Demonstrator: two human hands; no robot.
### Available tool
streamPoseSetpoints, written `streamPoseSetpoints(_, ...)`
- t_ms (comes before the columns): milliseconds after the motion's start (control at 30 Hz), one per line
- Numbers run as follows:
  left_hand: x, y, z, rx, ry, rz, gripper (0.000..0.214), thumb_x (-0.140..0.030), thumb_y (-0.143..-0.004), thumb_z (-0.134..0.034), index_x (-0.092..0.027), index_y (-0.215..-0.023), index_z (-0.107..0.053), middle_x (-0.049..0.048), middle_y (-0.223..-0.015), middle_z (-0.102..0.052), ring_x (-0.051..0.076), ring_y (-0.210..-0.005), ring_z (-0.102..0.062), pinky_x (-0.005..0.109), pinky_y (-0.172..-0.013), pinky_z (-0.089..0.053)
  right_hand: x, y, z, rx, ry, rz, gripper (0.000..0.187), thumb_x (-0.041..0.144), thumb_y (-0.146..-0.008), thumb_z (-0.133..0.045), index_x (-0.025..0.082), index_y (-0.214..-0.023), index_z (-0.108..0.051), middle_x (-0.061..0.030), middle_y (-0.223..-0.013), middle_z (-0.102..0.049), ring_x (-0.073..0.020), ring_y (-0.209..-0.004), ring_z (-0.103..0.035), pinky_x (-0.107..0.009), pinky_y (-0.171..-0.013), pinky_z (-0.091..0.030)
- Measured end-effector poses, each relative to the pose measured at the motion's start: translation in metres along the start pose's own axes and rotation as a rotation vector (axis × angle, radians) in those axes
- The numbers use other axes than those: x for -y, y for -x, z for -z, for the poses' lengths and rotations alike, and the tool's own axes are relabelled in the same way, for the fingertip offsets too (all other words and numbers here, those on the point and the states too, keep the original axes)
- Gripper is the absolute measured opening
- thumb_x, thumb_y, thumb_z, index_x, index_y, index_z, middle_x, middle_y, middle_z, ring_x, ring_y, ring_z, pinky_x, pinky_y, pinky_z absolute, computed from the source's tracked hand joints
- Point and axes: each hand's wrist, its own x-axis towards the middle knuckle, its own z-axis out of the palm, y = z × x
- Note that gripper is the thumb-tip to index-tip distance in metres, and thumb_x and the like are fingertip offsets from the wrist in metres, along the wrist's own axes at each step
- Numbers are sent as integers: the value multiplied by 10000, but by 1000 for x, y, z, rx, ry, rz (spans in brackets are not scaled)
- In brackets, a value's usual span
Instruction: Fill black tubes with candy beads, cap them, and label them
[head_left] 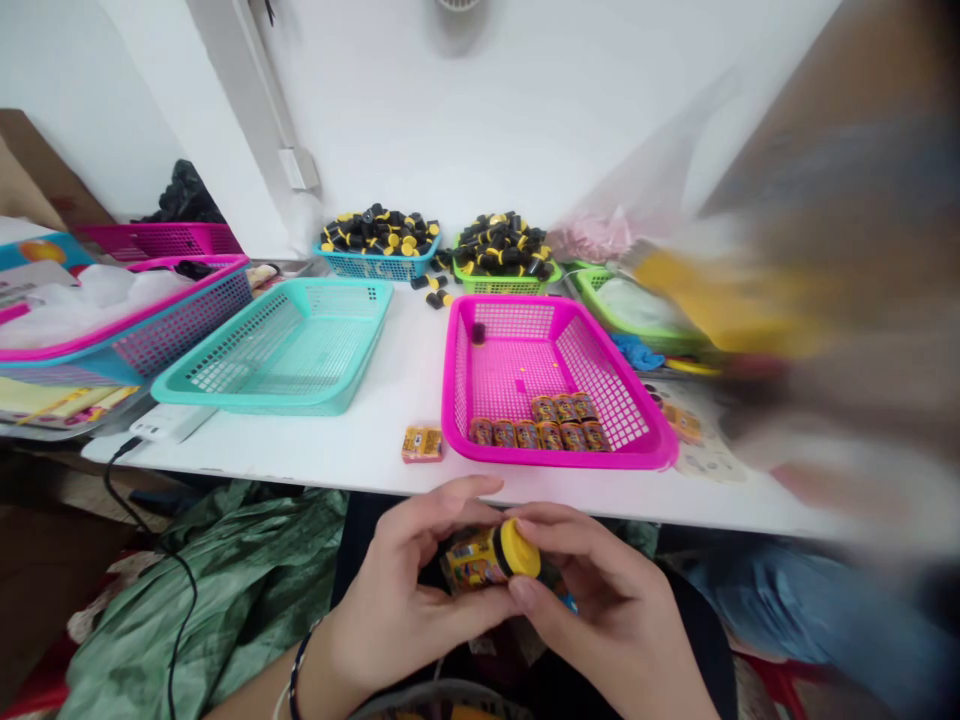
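Got my left hand (401, 595) and right hand (607, 615) up close, fingers (559, 525) clamped on a small yellow-capped bottle (487, 558), right over my lap, just short of the table (360, 440) and its pink basket (555, 462).

hidden and blurred items
yellow-capped cylindrical bottle (480, 558) partly hidden by left hand (405, 590) and right hand (600, 600); blurred tan-grey shape (840, 300) cut off at right edge.

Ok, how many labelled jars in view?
10: nine jars at the front of the magenta basket, and one yellow-capped jar held in the left hand and right hand. Others could be hidden.
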Motion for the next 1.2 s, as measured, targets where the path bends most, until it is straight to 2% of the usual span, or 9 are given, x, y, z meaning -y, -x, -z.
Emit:
streamPoseSetpoints(167, 1, -1, 5, 66, -185, 95, 514, -136, -726, -816, -288, -1187, -649, 27, -1067, -748, 175, -932, -728, 233, -871, -587, 1, 2, 2, -74, 26, 63, 375, 68, -761, -752, 315, -1040, -718, -32, -1090, -735, -187, -982, -729, -247, -828, -622)
streamPoseSetpoints(367, -1, -3, -3, -113, 211, 106, 557, -41, -681, -822, -333, -1144, -713, -12, -991, -782, 145, -816, -748, 183, -744, -607, 1, 11, 8, 41, 382, 276, 328, 182, -877, -660, 298, -1183, -670, -60, -1271, -662, -199, -1115, -670, -284, -939, -587)
streamPoseSetpoints(467, -4, -6, -6, -126, 330, 183, 550, -5, -677, -813, -349, -1099, -732, -42, -988, -785, 113, -832, -741, 151, -768, -588, -1, 12, 8, 133, 537, 370, 465, 258, -885, -663, 247, -1339, -560, -87, -1329, -630, -228, -1238, -590, -334, -1048, -522)
streamPoseSetpoints(567, -5, -11, -10, -126, 494, 315, 387, -36, -720, -802, -271, -1020, -737, -30, -945, -779, 81, -841, -717, 127, -792, -555, -6, 9, 1, 81, 699, 424, 602, 206, -822, -719, 198, -1381, -494, -114, -1328, -609, -243, -1273, -544, -363, -1082, -494)
streamPoseSetpoints(700, -2, -16, -17, 14, 776, 460, 270, -155, -805, -779, -202, -997, -596, -25, -880, -699, 48, -767, -659, 119, -718, -511, -10, 5, -9, -64, 771, 527, 612, 113, -782, -696, 185, -1358, -505, -115, -1190, -638, -246, -1198, -564, -378, -1046, -517)
streamPoseSetpoints(833, 6, -12, -23, 232, 979, 553, 622, -310, -844, -755, -283, -1306, -339, -33, -748, -673, 69, -622, -640, 142, -601, -504, -6, 7, -15, -19, 686, 526, 642, 80, -686, -647, 187, -1308, -532, -98, -1138, -658, -255, -1120, -612, -378, -1000, -545)
streamPoseSetpoints(933, 11, -6, -29, 293, 1033, 589, 805, -368, -830, -760, -292, -1402, -199, -74, -596, -601, 71, -487, -562, 128, -499, -456, -6, 13, -17, 23, 617, 441, 667, 69, -660, -629, 208, -1303, -523, -89, -1204, -646, -260, -1157, -606, -372, -999, -545)
streamPoseSetpoints(1067, 3, -6, -28, 314, 912, 648, 895, -317, -866, -709, -292, -1448, -30, -94, -597, -562, 67, -483, -513, 133, -497, -420, -10, 17, -15, -26, 640, 517, 583, 79, -694, -632, 155, -1268, -567, -106, -1174, -663, -276, -1162, -593, -412, -996, -542)
streamPoseSetpoints(1200, -16, -13, -20, 194, 449, 646, 921, -42, -774, -668, -297, -1437, -81, -69, -776, -554, 49, -589, -506, 123, -536, -383, -15, 15, -3, 106, 769, 712, 448, 185, -834, -686, 93, -1262, -593, -115, -1133, -706, -277, -1173, -583, -483, -1086, -468)
